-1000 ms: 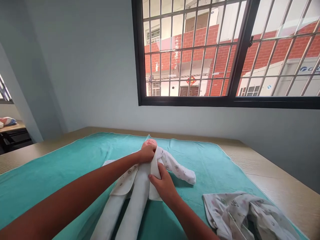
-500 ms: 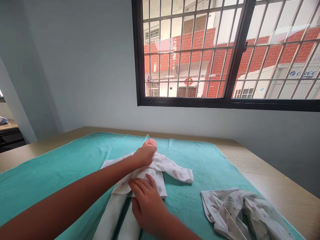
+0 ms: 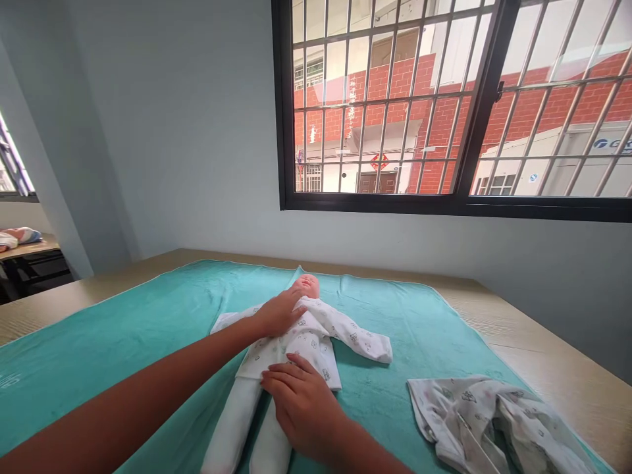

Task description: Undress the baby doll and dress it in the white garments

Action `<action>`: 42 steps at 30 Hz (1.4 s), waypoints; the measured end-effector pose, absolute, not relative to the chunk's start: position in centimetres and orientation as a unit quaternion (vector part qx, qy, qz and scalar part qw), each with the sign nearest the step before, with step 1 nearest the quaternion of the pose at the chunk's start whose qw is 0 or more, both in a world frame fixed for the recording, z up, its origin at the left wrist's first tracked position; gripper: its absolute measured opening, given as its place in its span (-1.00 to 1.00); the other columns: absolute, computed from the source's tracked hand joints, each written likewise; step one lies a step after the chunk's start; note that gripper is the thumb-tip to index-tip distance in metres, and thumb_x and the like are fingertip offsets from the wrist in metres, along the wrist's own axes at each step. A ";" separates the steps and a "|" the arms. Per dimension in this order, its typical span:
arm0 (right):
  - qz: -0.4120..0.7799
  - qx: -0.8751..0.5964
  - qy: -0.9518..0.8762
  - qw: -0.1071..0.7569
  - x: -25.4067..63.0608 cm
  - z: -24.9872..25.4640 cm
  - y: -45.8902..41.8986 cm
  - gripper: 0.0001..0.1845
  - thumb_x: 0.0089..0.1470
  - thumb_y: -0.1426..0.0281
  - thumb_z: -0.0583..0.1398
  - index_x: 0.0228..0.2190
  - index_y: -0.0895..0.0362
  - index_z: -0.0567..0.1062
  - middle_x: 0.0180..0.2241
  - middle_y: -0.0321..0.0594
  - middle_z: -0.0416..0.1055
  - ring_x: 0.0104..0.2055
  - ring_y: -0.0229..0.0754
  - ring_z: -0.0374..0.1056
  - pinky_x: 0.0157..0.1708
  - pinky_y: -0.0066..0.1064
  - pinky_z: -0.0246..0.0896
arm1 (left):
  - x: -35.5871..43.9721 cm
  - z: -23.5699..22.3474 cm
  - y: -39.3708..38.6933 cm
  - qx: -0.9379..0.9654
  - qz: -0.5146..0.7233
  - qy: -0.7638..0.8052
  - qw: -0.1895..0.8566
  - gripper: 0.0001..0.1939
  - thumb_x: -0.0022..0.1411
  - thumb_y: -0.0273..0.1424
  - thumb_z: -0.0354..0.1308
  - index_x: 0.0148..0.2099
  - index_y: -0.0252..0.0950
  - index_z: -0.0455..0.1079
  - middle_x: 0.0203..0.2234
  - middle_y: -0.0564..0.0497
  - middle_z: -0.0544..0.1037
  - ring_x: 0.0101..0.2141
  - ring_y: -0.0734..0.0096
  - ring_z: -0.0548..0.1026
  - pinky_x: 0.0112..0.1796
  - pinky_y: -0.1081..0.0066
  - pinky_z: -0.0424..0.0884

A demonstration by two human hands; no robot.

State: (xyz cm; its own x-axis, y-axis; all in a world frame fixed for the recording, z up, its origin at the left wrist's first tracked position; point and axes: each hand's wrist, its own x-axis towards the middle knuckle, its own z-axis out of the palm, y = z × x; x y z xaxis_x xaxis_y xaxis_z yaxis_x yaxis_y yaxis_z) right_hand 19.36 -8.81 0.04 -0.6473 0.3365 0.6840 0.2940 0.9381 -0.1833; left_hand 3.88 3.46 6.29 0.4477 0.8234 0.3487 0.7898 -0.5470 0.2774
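Note:
A baby doll (image 3: 307, 286) lies on its back on a teal towel (image 3: 123, 329), dressed in a white printed top (image 3: 316, 332) with plain white legs pointing toward me. My left hand (image 3: 278, 313) lies flat on the doll's chest just below the neck, fingers stretched out. My right hand (image 3: 300, 401) rests flat on the lower hem of the top and the doll's hips, fingers apart. Neither hand grips anything.
A crumpled printed garment (image 3: 486, 415) lies on the towel at the right. The towel covers a wooden surface (image 3: 543, 368) set against a grey wall under a barred window (image 3: 444, 105). At far left stands another table (image 3: 29, 250) with cloth on it.
The right flap of the top, held open before, now lies closed across the doll's chest. My right hand slid down to the hem and flattened; my left hand opened flat on the chest.

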 end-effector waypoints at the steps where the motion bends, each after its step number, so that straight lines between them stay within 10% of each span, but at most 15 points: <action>1: 0.019 -0.160 -0.910 0.383 19.3 0.2 -8.9 -0.56 0.10 0.58 0.02 0.00 0.11 0.38 -0.02 -0.18 0.50 0.07 -0.19 0.35 0.24 -0.21 0.00 | 3.7 5.7 3.2 0.855 0.228 0.462 0.056 -0.61 0.37 -0.26 -0.08 0.19 -0.17 0.27 0.15 -0.06 0.37 0.13 0.22 0.32 0.14 0.23 0.24; 9: -0.115 -0.262 -0.861 0.421 19.9 0.0 -8.1 -0.86 0.18 0.40 0.10 -0.41 0.11 0.42 -0.38 -0.17 0.46 -0.34 -0.14 0.34 -0.32 -0.28 0.22 | 2.4 2.1 -2.1 0.861 0.231 0.453 0.029 -0.53 0.39 -0.22 -0.10 0.29 -0.14 0.16 0.38 -0.04 -0.08 0.34 0.15 -0.07 0.28 0.01 -0.07; 15: -0.200 -0.328 -0.847 0.367 19.7 -0.7 -7.7 -0.65 0.15 0.10 0.14 -0.51 0.07 0.35 -0.54 -0.22 0.37 -0.52 -0.15 0.30 -0.55 -0.32 0.07 | 1.2 2.0 -5.0 0.842 0.285 0.452 0.066 -0.59 0.36 -0.25 -0.04 0.22 -0.12 0.26 0.35 0.00 0.02 0.31 0.17 0.05 0.27 0.08 0.04; 19: -0.227 -0.390 -0.832 0.323 18.5 -0.9 -8.2 -0.73 0.19 0.28 0.10 -0.53 0.06 0.32 -0.57 -0.24 0.36 -0.67 -0.21 0.25 -0.69 -0.31 -0.14 | 0.3 1.9 -4.7 0.793 0.383 0.451 0.144 -0.75 0.33 -0.32 -0.03 -0.03 -0.13 0.42 0.18 0.01 0.36 0.17 0.25 0.30 0.19 0.21 0.24; 28: -0.024 -0.293 -0.897 0.330 17.8 1.1 -7.4 -0.61 0.14 0.18 0.16 -0.64 0.06 0.32 -0.65 -0.33 0.31 -0.70 -0.32 0.09 -0.67 -0.38 -0.17 | 1.2 3.4 2.0 0.723 0.482 0.473 0.147 -0.75 0.20 -0.51 -0.07 -0.16 -0.21 0.39 -0.15 -0.01 0.52 -0.07 0.32 0.43 0.01 0.31 0.34; 42: 0.150 -0.628 -0.715 0.270 15.2 6.9 5.7 -0.65 -0.11 0.34 0.28 -0.76 0.08 0.29 -0.68 -0.24 0.26 -0.46 -0.11 0.31 -0.43 -0.35 0.00 | 1.1 4.3 9.7 0.754 0.373 0.440 0.313 -0.78 0.08 -0.28 0.14 -0.40 -0.26 0.56 -0.44 0.05 0.62 -0.34 0.31 0.51 -0.31 0.43 0.36</action>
State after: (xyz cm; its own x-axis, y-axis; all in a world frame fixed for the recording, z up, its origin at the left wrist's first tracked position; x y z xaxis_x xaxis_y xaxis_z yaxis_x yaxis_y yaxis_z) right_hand 15.16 5.71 6.90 -0.0670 0.9782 0.1967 0.8159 0.1672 -0.5535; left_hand 1.08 9.70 4.26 0.3342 0.8976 0.2874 0.4294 -0.4165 0.8013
